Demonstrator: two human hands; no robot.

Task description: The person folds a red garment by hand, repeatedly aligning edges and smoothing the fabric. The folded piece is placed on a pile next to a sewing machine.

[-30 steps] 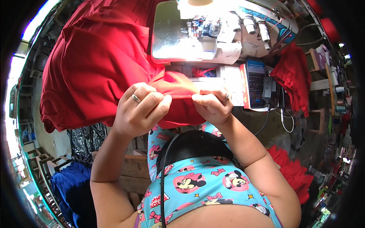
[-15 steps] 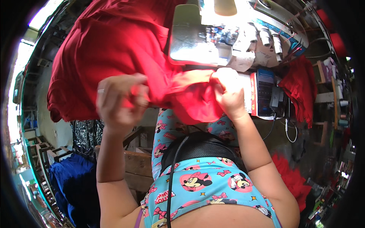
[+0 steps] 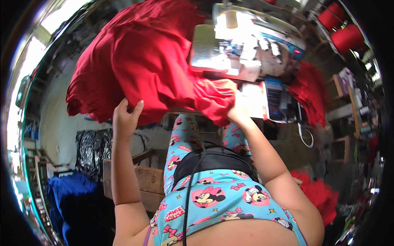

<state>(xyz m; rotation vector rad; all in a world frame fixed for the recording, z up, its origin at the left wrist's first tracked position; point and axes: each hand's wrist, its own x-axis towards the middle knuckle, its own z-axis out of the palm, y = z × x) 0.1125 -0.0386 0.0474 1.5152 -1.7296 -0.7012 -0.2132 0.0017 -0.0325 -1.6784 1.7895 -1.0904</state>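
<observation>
The left hand (image 3: 125, 117) is raised under the red cloth (image 3: 139, 61), thumb and fingers pinched on its lower edge, so it grips the cloth. The right hand (image 3: 236, 112) is closed on the same cloth at a bunched fold, its fingers mostly hidden in the fabric. Between the two hands the cloth sags in a thick roll; above the left hand it spreads wide and up as one big heap, covering the table edge there.

Just beyond the right hand stands a sewing machine (image 3: 242, 49), brightly lit, with its metal bed (image 3: 205, 51) touching the cloth. To the right of the right hand lies a dark flat device (image 3: 276, 98) on the table, and a white cable (image 3: 303, 135) hangs down from it. Further right a second red pile (image 3: 308, 92) lies apart from the held cloth. Far beyond, at the upper right, sit red thread cones (image 3: 340, 28).

Below the hands are the person's knees in blue patterned trousers (image 3: 184, 135). Below the left hand stands a wooden crate (image 3: 143, 180), with black plastic sheeting (image 3: 92, 151) beside it and a blue bundle (image 3: 69, 197) lower left. More red fabric (image 3: 318, 192) lies low by the right elbow.
</observation>
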